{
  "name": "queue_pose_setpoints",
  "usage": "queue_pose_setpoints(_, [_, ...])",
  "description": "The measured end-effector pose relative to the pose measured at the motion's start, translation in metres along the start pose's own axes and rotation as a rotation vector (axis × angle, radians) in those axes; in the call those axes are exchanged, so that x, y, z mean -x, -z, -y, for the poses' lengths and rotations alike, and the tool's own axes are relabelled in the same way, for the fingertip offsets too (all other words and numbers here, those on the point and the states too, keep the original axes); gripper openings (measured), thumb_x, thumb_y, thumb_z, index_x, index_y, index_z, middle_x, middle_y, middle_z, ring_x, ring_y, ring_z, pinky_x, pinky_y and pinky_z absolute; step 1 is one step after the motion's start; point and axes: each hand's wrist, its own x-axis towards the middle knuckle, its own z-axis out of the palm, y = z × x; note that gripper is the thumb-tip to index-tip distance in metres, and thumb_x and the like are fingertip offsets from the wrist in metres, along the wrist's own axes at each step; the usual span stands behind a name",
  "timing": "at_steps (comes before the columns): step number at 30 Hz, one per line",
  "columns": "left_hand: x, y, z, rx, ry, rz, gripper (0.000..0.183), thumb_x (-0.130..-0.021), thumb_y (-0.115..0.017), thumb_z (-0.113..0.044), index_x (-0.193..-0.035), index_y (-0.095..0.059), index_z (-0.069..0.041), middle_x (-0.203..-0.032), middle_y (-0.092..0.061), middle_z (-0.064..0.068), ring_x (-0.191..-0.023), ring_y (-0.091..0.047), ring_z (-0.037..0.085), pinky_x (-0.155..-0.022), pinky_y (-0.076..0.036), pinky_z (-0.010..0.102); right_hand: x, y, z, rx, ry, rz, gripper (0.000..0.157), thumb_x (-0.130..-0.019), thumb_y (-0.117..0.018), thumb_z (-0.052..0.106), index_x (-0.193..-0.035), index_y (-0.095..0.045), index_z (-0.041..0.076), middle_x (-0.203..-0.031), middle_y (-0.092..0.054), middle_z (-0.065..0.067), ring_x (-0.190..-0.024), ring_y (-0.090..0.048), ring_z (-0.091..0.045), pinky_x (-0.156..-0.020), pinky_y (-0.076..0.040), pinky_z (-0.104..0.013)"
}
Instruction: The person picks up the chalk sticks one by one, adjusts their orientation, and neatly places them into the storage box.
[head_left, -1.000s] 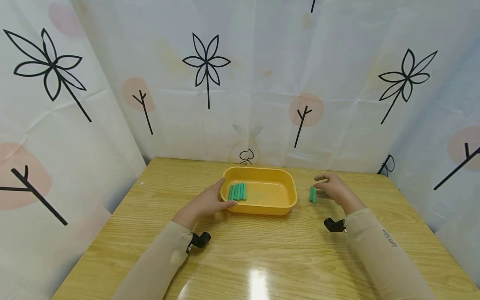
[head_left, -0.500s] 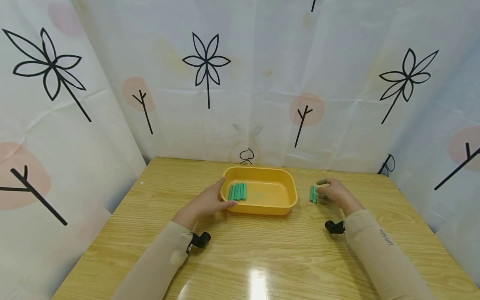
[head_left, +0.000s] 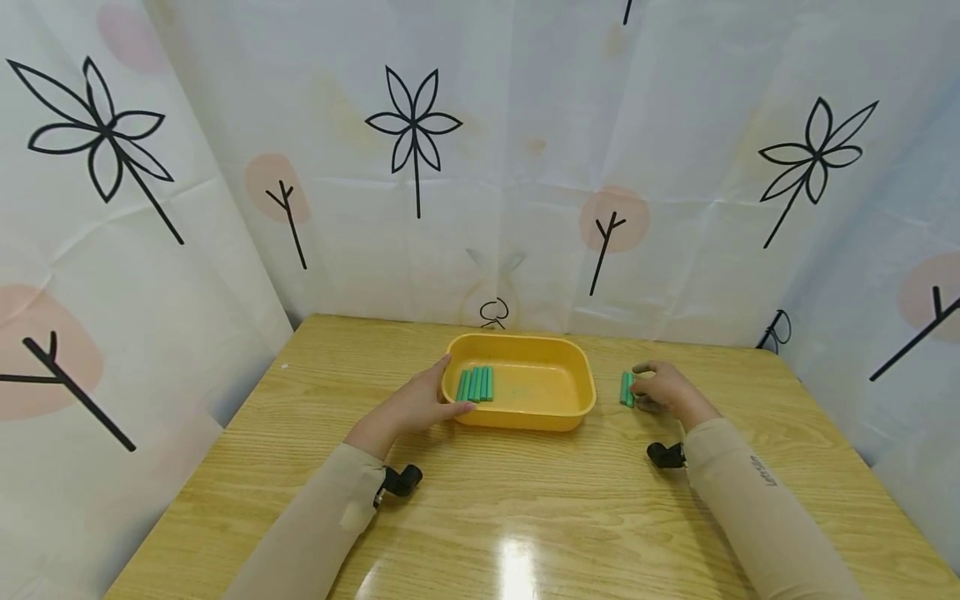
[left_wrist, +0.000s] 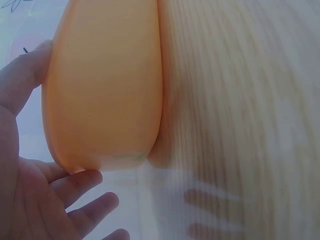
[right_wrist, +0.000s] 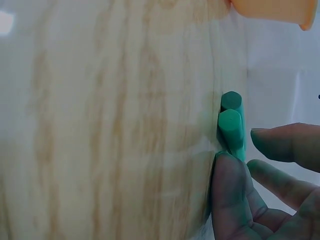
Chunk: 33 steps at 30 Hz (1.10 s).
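In the head view, my left hand [head_left: 408,410] grips the left end of a yellow plastic tray [head_left: 517,422], thumb on the front rim and fingers around the side. The left wrist view shows these fingers against the tray's outer wall [left_wrist: 107,90]. Several green chalk sticks [head_left: 475,384] lie side by side at the tray's left end. To its right, two more chalk sticks [head_left: 626,389] rest on the table. My right hand [head_left: 670,390] is at their right side. In the right wrist view, fingertips are right at the nearer chalk stick [right_wrist: 230,125], with another finger above, apart from it.
The wooden table [head_left: 487,508] stretches toward the front. A white patterned curtain [head_left: 525,167] hangs behind it and along both sides. Each wrist wears a small black camera, such as the one on the right wrist [head_left: 666,454].
My right hand has drawn back slightly and lowered beside the two chalk sticks, its fingers coming closer together. The left hand and the tray stay where they were.
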Motion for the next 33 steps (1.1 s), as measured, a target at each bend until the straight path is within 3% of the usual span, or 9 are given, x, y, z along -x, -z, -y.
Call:
queue_pose_setpoints(11, [0.002, 0.0, -0.002, 0.013, -0.003, -0.011, 0.11, -0.086, -0.07, -0.061, -0.161, -0.011, -0.005, -0.162, -0.026, 0.019, -0.145, -0.032, 0.034, -0.117, -0.029, 0.049, -0.003, -0.003, 0.001, 0.13, 0.03, -0.024, 0.059, -0.095, -0.057, 0.002, -0.147, -0.034, -0.013, -0.099, -0.058, -0.018, -0.074, -0.057, -0.019, -0.068, -0.055, -0.031])
queue_pose_setpoints(20, [0.002, 0.0, -0.002, 0.011, -0.002, -0.008, 0.111, -0.086, -0.069, -0.062, -0.161, -0.01, -0.006, -0.161, -0.028, 0.019, -0.144, -0.035, 0.033, -0.116, -0.031, 0.049, 0.001, -0.005, 0.007, 0.388, 0.072, -0.053, 0.061, -0.088, -0.065, 0.008, -0.141, -0.044, -0.013, -0.126, -0.053, -0.036, -0.09, -0.057, -0.032, -0.079, -0.05, -0.042])
queue_pose_setpoints(25, [0.002, 0.0, 0.0, 0.007, -0.004, -0.007, 0.111, -0.086, -0.069, -0.063, -0.161, -0.01, -0.006, -0.161, -0.029, 0.019, -0.143, -0.037, 0.033, -0.116, -0.031, 0.049, 0.002, -0.007, 0.007, 0.427, 0.081, -0.05, 0.062, -0.086, -0.066, 0.005, -0.14, -0.042, -0.014, -0.12, -0.056, -0.035, -0.076, -0.058, -0.025, -0.069, -0.051, -0.036])
queue_pose_setpoints(33, [0.001, 0.0, -0.001, 0.008, -0.002, -0.006, 0.11, -0.087, -0.07, -0.059, -0.161, -0.01, -0.005, -0.16, -0.029, 0.02, -0.142, -0.039, 0.033, -0.116, -0.031, 0.048, 0.014, -0.005, 0.01, 0.445, 0.097, -0.037, 0.059, -0.084, -0.065, 0.005, -0.137, -0.045, -0.012, -0.138, -0.041, -0.043, -0.106, -0.05, -0.044, -0.094, -0.043, -0.056])
